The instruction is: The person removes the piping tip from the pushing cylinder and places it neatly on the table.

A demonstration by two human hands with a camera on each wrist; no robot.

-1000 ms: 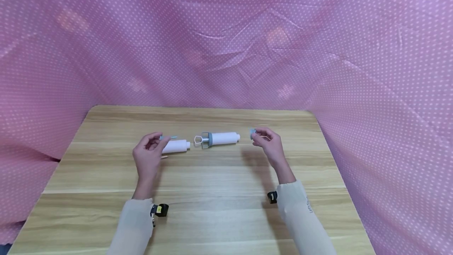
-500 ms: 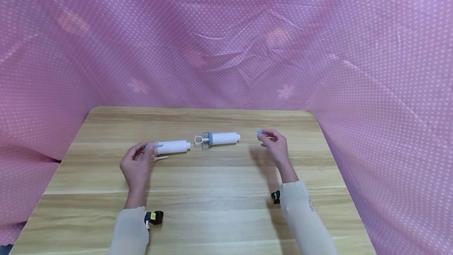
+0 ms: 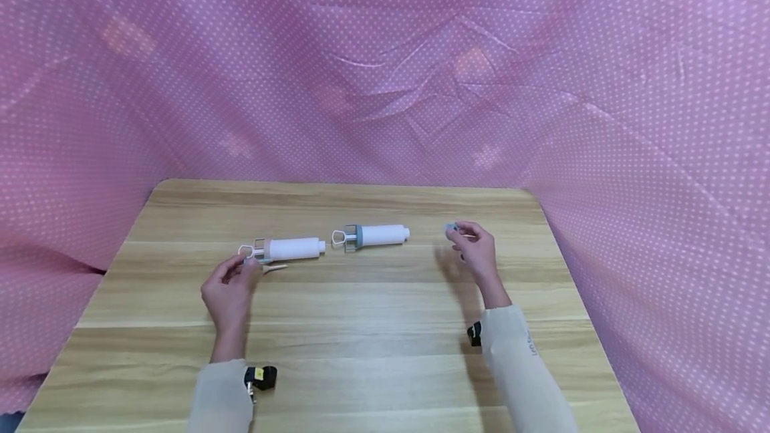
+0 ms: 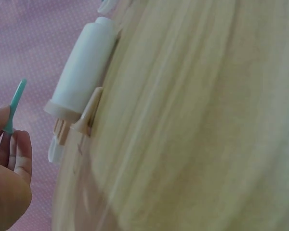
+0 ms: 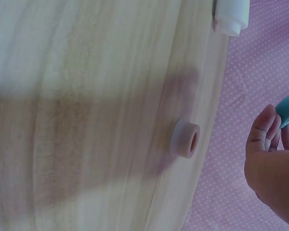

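My left hand (image 3: 227,296) pinches a slim teal tapered nozzle (image 4: 17,106) between thumb and fingers, raised above the table. Just beyond it lies a white syringe-like cylinder (image 3: 295,248) with a beige collar and a loop handle pointing left. A beige nozzle (image 4: 90,111) rests alongside that cylinder's collar end. At the right, my right hand (image 3: 479,256) holds a small teal cap-like piece (image 5: 287,109) in its fingertips. In the right wrist view, a pinkish ring-shaped cap (image 5: 187,139) sits on the table near this hand.
A second white cylinder (image 3: 383,234) with a blue-grey collar and loop handle lies mid-table, in line with the first. The wooden table (image 3: 373,353) is enclosed at the back and sides by a pink dotted cloth (image 3: 385,85).
My left hand has drawn left and nearer with the teal nozzle, uncovering the left cylinder's handle and the beige nozzle. My right hand has shifted right with the teal cap-like piece.
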